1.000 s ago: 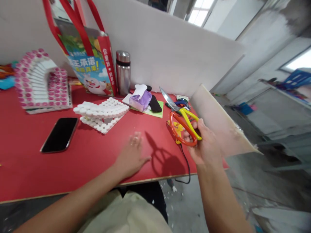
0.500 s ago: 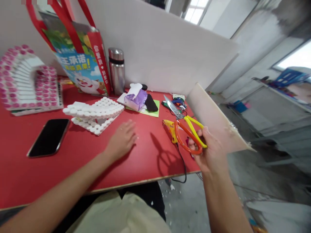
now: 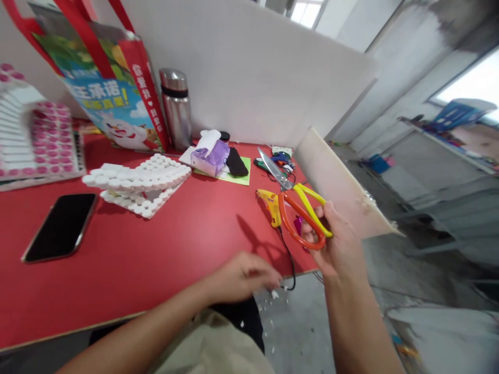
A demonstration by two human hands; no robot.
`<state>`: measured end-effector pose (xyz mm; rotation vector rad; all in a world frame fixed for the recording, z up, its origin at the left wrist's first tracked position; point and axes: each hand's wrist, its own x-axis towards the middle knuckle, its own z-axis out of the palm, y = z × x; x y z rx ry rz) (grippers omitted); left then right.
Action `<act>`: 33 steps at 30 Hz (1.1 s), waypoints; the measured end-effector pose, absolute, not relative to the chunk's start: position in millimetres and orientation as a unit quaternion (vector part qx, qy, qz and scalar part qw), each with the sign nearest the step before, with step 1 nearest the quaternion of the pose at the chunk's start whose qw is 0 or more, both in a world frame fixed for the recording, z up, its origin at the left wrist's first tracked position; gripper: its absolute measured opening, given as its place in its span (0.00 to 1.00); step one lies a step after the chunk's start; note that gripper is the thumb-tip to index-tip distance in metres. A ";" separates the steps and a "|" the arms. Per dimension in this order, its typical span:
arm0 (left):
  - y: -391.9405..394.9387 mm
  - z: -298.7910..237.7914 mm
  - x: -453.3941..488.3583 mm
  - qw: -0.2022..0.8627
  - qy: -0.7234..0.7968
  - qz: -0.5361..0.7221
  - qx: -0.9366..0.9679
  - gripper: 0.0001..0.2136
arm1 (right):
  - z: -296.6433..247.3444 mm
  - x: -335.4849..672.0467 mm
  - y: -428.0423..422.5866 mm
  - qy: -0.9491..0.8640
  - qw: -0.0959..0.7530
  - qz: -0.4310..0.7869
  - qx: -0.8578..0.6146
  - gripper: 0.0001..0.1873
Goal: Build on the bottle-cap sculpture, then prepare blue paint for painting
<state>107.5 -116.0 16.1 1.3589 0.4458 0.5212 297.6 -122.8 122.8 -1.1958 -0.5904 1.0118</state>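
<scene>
Left hand (image 3: 244, 275), fingers curled, has withdrawn to table edge (image 3: 195, 298); right hand (image 3: 335, 244) grips scissors (image 3: 300, 205).

phone (image 3: 60, 226) left on table (image 3: 156, 249) | foam piece (image 3: 136, 179) right of it | flask (image 3: 176, 109) behind | scissors (image 3: 297, 205) in right hand (image 3: 335, 244) at right edge

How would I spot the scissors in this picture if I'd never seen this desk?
Find the red table and follow it to its right end. There the right hand holds the scissors above the edge: one orange loop, one yellow, steel blades pointing away.
</scene>
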 end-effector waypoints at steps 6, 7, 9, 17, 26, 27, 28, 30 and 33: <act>-41.8 44.1 109.5 0.708 0.313 0.441 0.454 0.33 | 111.5 300.7 -132.7 -0.276 0.666 0.429 -0.545 0.24; -39.9 50.3 117.1 0.723 0.284 0.431 0.460 0.33 | 109.2 298.4 -132.2 -0.282 0.664 0.426 -0.545 0.24; -44.4 60.1 133.4 0.751 0.233 0.413 0.459 0.32 | 104.4 292.8 -130.0 -0.297 0.660 0.421 -0.547 0.24; -44.6 62.4 145.4 0.673 0.348 0.511 0.406 0.25 | 86.1 277.0 -128.2 -0.350 0.625 0.402 -0.571 0.22; -86.0 22.0 105.7 0.611 0.397 0.423 0.539 0.27 | 95.4 283.7 -112.8 -0.284 0.711 0.333 -0.550 0.26; -88.9 15.1 101.6 0.617 0.406 0.423 0.524 0.27 | 97.7 288.6 -111.7 -0.280 0.716 0.321 -0.552 0.25; -89.3 9.5 97.7 0.623 0.416 0.429 0.504 0.26 | 99.7 293.3 -111.5 -0.282 0.717 0.312 -0.556 0.25; -82.0 5.0 91.1 0.635 0.426 0.454 0.458 0.22 | 102.6 300.9 -113.7 -0.291 0.708 0.307 -0.566 0.24; -55.2 16.4 85.9 0.668 0.392 0.488 0.402 0.20 | 103.8 304.5 -122.1 -0.310 0.687 0.319 -0.574 0.23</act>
